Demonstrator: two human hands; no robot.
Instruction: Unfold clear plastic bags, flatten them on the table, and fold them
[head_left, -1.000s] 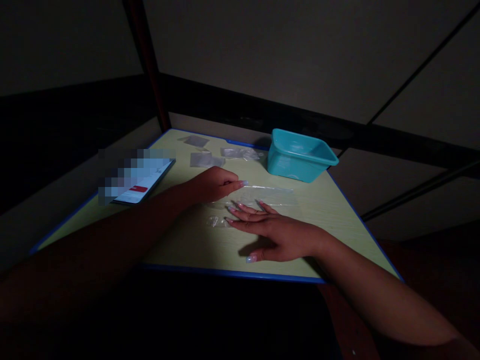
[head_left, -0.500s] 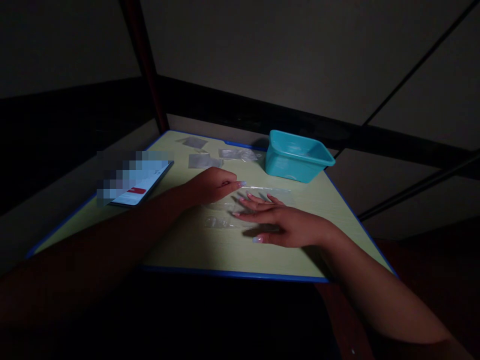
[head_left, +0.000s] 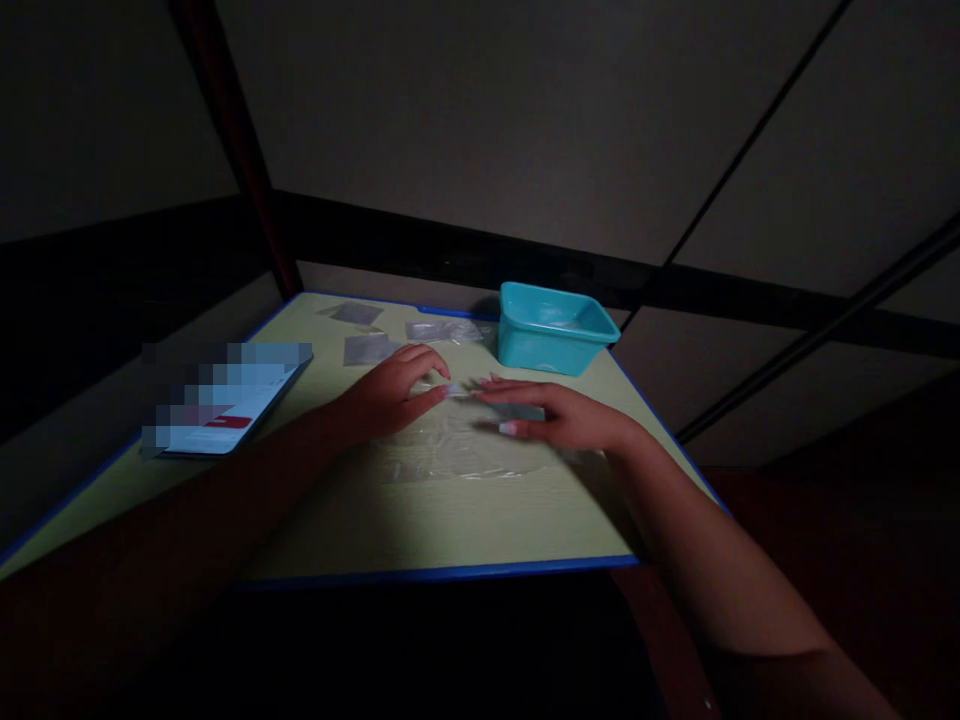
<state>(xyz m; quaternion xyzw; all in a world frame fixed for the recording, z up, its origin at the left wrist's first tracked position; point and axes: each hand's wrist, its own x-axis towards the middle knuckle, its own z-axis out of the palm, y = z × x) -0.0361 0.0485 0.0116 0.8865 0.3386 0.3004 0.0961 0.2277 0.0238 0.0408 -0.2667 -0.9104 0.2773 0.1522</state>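
A clear, creased plastic bag or sheet (head_left: 465,458) lies flat on the pale table, faint in the dim light. My left hand (head_left: 394,395) is at its far left edge, with a gap between the curved fingers and the thumb. To the right, my right hand (head_left: 566,412) hovers over the plastic, palm down and fingers stretched out toward the left fingertips. I see nothing held in it. Whether the left thumb touches the plastic, I cannot make out.
A turquoise plastic basket (head_left: 555,335) stands at the table's back right corner. Several small clear packets (head_left: 367,348) lie along the far side. A tablet or phone (head_left: 232,405) with a lit screen rests on the left. The table (head_left: 360,540) has a blue rim.
My left fingers have loosened from a closed pinch at the plastic's far edge. The right hand has come nearer to them, and the plastic's near edge looks smoother. The view has shifted.
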